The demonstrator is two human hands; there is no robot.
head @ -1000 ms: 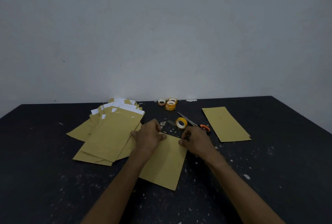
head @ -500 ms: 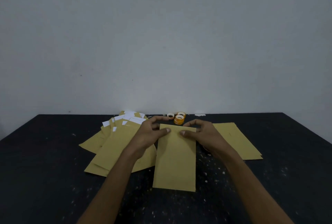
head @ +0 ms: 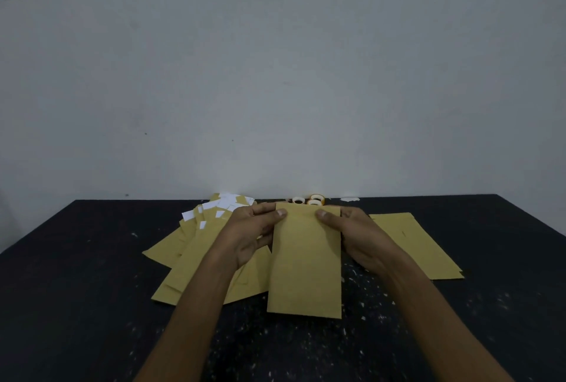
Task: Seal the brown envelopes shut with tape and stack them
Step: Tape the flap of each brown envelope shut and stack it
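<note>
Envelope [head: 306, 265] has risen; left hand [head: 248, 236] and right hand [head: 360, 239] pinch its far corners. I advise squaring it onto the right pile [head: 416, 246].

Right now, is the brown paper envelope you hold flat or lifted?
Lifted: left hand and right hand pinch the brown paper envelope at its top, whose edge overlaps the orange tape rolls.

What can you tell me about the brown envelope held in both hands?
The brown envelope is a plain, long paper rectangle, unmarked on the side shown. The left hand and the right hand each pinch an upper corner, thumbs on the near face. No tape shows. Whether its lower edge touches the table is unclear.
</note>
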